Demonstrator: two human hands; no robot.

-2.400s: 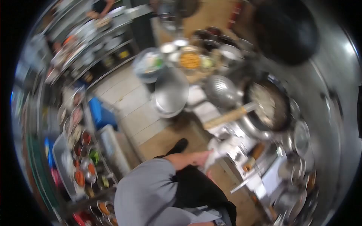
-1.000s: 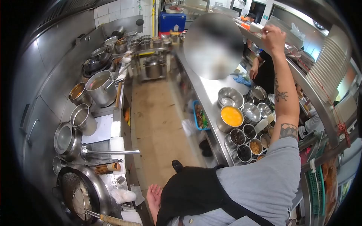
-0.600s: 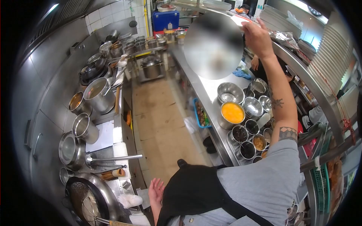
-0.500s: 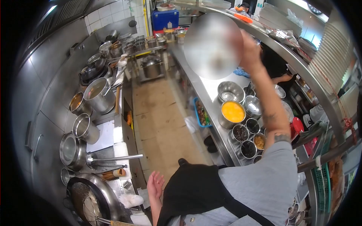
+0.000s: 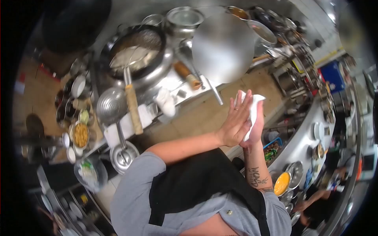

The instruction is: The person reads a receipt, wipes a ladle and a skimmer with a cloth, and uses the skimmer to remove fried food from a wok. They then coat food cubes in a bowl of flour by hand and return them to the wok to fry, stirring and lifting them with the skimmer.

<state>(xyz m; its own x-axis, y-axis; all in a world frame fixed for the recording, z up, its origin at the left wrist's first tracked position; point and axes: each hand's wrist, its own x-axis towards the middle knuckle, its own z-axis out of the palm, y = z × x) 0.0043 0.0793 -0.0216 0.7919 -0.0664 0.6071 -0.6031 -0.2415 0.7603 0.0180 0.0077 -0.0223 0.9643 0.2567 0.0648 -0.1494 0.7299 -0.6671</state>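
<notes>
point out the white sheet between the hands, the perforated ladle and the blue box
White sheet (image 5: pixel 253 113): head view, visible middle
Perforated ladle (image 5: pixel 112 104): head view, round bowl
Blue box (image 5: pixel 332 77): head view, its side

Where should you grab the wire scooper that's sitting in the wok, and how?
Probably by its tan handle, near the lower end, coming from the person's side. The handle sticks out past the wok toward the person, while the wire head lies inside. One hand may need freeing first: the left hand and right hand press a white sheet between them.
</notes>
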